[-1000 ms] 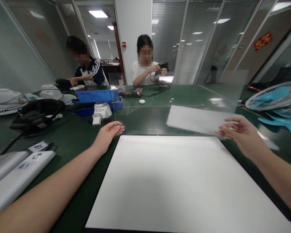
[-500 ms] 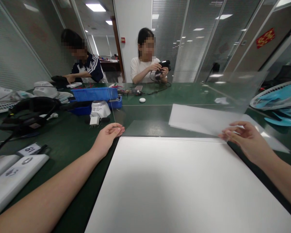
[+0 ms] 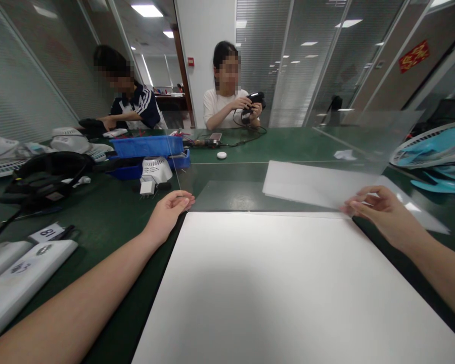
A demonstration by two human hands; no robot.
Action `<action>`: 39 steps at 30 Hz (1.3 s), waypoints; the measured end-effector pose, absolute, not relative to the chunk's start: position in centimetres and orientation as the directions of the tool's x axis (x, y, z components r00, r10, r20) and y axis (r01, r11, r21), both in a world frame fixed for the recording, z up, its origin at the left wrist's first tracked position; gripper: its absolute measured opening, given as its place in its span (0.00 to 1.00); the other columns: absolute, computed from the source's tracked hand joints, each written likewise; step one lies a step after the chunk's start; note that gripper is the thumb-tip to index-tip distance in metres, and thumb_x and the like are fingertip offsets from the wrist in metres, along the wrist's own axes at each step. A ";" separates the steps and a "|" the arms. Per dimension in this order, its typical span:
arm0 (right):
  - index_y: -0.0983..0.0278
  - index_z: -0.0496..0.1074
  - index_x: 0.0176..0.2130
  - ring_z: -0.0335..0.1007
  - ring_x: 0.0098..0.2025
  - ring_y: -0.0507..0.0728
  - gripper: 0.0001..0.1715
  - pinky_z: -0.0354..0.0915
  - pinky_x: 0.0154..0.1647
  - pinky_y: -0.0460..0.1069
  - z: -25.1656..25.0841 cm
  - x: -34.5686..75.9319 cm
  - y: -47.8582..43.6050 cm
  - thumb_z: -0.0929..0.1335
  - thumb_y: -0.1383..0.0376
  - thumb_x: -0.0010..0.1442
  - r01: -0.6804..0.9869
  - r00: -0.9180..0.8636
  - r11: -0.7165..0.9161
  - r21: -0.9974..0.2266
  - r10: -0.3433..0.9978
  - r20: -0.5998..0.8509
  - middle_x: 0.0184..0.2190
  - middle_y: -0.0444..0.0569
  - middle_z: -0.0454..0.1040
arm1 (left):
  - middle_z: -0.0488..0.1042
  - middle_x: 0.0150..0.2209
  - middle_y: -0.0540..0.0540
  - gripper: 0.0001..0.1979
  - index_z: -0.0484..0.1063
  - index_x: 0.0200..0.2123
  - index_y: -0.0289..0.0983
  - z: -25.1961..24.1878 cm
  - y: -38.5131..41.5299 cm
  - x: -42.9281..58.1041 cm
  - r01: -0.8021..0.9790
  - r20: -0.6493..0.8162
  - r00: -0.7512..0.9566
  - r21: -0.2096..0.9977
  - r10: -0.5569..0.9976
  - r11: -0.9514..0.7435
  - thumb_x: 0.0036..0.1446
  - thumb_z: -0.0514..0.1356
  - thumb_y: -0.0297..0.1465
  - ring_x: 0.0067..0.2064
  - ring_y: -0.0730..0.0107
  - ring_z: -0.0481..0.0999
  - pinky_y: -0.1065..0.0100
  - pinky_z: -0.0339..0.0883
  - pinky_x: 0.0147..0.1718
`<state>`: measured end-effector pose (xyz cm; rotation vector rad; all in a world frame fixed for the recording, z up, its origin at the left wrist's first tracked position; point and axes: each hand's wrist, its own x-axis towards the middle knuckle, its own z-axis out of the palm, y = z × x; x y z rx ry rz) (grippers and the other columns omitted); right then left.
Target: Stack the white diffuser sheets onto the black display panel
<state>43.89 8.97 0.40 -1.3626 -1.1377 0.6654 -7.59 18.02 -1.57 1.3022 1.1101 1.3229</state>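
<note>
1. A person at a green worktable [image 3: 109,212] holds up a clear plastic sheet [image 3: 273,151] by its two lower corners; the sheet stands nearly upright, tilted away, above the far edge of a large white board [image 3: 280,288] that lies flat in front of them.
2. The left hand [image 3: 169,210] rests at the board's far left corner, fingers curled loosely around the sheet's lower left corner; how tightly it grips cannot be told.
3. The right hand [image 3: 375,212] pinches the sheet's lower right corner between thumb and fingertips, just past the board's far right corner.
4. Seen through the sheet, a smaller white sheet [image 3: 311,184] lies on the table beyond the board.
5. To the left sit blue trays [image 3: 147,146], a white fan motor housing [image 3: 157,169] and a black headset [image 3: 45,177]; a blue-bladed fan [image 3: 432,146] lies at the right edge.
6. Across the table, two other people work, one handling a black tool [image 3: 254,101].
</note>
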 end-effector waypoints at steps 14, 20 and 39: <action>0.59 0.66 0.35 0.79 0.34 0.54 0.31 0.73 0.33 0.44 -0.1 45.1 9.0 0.81 0.49 0.43 0.307 0.313 0.159 -0.938 0.914 0.258 0.31 0.44 0.79 | 0.81 0.40 0.44 0.23 0.77 0.37 0.37 -1.4 17.9 -7.6 -0.024 0.153 0.015 0.988 0.988 -0.153 0.43 0.75 0.44 0.47 0.60 0.81 0.55 0.69 0.59; 0.59 0.65 0.35 0.79 0.34 0.53 0.30 0.73 0.34 0.43 -0.1 45.4 9.1 0.80 0.48 0.43 0.328 0.292 0.160 -0.931 0.920 0.261 0.31 0.44 0.79 | 0.81 0.40 0.44 0.22 0.77 0.37 0.37 -1.6 17.9 -7.7 -0.023 0.163 0.020 0.986 0.986 -0.163 0.43 0.75 0.44 0.47 0.59 0.81 0.52 0.67 0.60; 0.58 0.68 0.41 0.78 0.34 0.54 0.30 0.75 0.35 0.47 -0.3 44.9 9.2 0.79 0.50 0.44 0.394 0.407 0.144 -0.907 0.858 0.313 0.31 0.43 0.79 | 0.82 0.38 0.43 0.20 0.77 0.36 0.37 -1.4 17.7 -7.6 0.037 0.163 0.013 0.986 0.986 -0.164 0.44 0.74 0.44 0.46 0.57 0.81 0.54 0.70 0.56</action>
